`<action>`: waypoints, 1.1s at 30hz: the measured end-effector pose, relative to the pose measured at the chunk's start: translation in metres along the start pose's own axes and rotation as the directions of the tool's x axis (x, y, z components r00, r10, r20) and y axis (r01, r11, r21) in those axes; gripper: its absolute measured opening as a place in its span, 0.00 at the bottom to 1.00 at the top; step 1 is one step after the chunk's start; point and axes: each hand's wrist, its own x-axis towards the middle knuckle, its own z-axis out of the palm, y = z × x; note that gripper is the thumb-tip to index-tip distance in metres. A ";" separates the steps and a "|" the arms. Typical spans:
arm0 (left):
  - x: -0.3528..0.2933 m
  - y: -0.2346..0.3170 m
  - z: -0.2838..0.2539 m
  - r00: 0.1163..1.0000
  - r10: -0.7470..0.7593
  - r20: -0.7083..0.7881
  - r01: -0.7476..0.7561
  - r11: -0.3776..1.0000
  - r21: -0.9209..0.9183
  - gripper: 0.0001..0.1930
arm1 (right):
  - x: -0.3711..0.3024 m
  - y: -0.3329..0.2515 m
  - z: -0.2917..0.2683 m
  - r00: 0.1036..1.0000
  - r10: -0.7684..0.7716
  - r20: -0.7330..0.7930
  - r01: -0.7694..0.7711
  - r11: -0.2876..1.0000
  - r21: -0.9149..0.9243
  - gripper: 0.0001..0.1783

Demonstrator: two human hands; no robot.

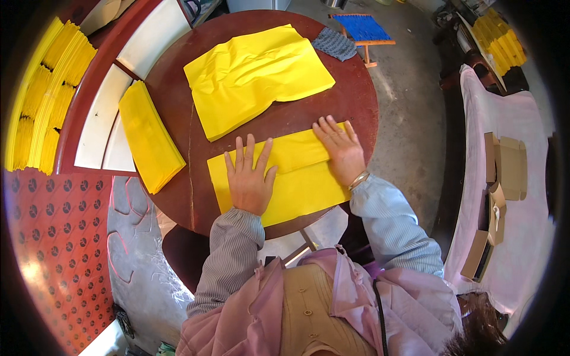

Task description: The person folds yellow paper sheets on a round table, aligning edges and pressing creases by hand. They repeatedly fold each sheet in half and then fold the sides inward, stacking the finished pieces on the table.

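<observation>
A yellow paper sheet (303, 193) lies near the front edge of the round brown table, its far part folded over toward me. My left hand (250, 181) rests flat on the sheet's left side with the fingers spread. On the right end of the fold lies my right hand (343, 151), palm down, fingers stretched out. Beyond both hands spreads a stack of wrinkled yellow sheets (255, 77). Left of them is a narrow pile of folded yellow paper (151, 136), partly over the table's left edge.
The round table (172, 65) has a grey knitted cloth (334, 44) at its far right rim. A blue-topped stool (363, 28) stands beyond. More yellow stacks (50, 95) sit far left. Open cardboard boxes (510, 166) lie on a pink-covered surface (510, 249) at right.
</observation>
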 end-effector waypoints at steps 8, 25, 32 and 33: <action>0.000 0.000 -0.004 0.998 0.061 0.021 -0.061 0.998 0.014 0.31 | 0.003 0.037 -0.005 0.999 -0.029 0.040 0.025 0.995 0.092 0.38; -0.002 -0.004 0.003 0.997 0.073 0.018 -0.073 0.997 0.008 0.29 | 0.020 -0.065 -0.001 0.970 -0.245 -0.009 0.244 0.962 0.121 0.32; 0.001 -0.006 -0.006 0.997 0.074 0.033 -0.074 0.997 0.006 0.38 | 0.002 -0.033 0.014 0.984 0.046 0.172 -0.051 0.998 0.028 0.38; 0.000 -0.008 -0.007 0.998 0.061 0.029 -0.061 0.998 0.004 0.39 | -0.002 -0.022 0.010 0.976 0.091 0.199 -0.093 0.996 0.001 0.38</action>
